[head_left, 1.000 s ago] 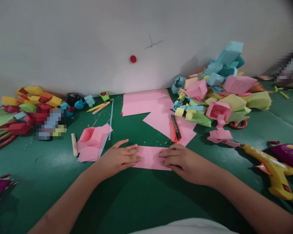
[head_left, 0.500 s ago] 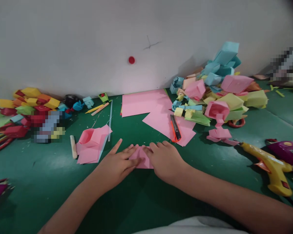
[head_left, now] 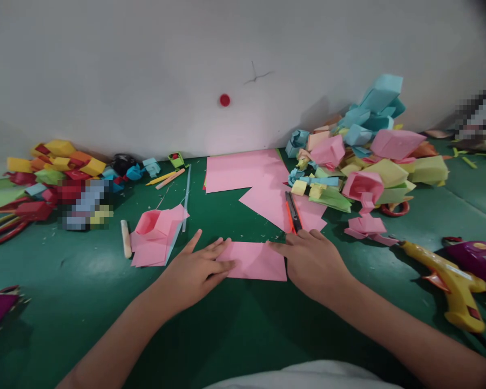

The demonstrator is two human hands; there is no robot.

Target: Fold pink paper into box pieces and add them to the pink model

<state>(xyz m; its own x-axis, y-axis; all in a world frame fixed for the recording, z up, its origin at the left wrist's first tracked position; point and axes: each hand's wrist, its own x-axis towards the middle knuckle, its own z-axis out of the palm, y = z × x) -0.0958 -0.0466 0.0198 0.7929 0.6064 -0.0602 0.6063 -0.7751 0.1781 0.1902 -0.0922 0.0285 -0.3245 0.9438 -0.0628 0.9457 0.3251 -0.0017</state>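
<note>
A folded strip of pink paper (head_left: pixel 256 261) lies flat on the green table in front of me, its long sides running left to right. My left hand (head_left: pixel 190 275) presses on its left end, fingers spread and stretched out. At the strip's far right corner, the index finger of my right hand (head_left: pixel 318 265) reaches over the edge, while the other fingers bend away from it; the hand presses rather than grips. Just beyond that hand an orange and black box cutter (head_left: pixel 294 212) rests on loose pink sheets (head_left: pixel 263 202).
Heaps of folded paper pieces stand left (head_left: pixel 60 162) and right (head_left: pixel 372 146). A yellow glue gun (head_left: pixel 449 281) lies at the right beside a purple one (head_left: pixel 476 259). A pink paper box (head_left: pixel 148 222) sits on sheets at the left, near a short stick (head_left: pixel 126 239).
My right hand has slid to the right along the pink strip's far edge, uncovering most of the strip. My left hand has stayed on the left end. The view has shifted slightly.
</note>
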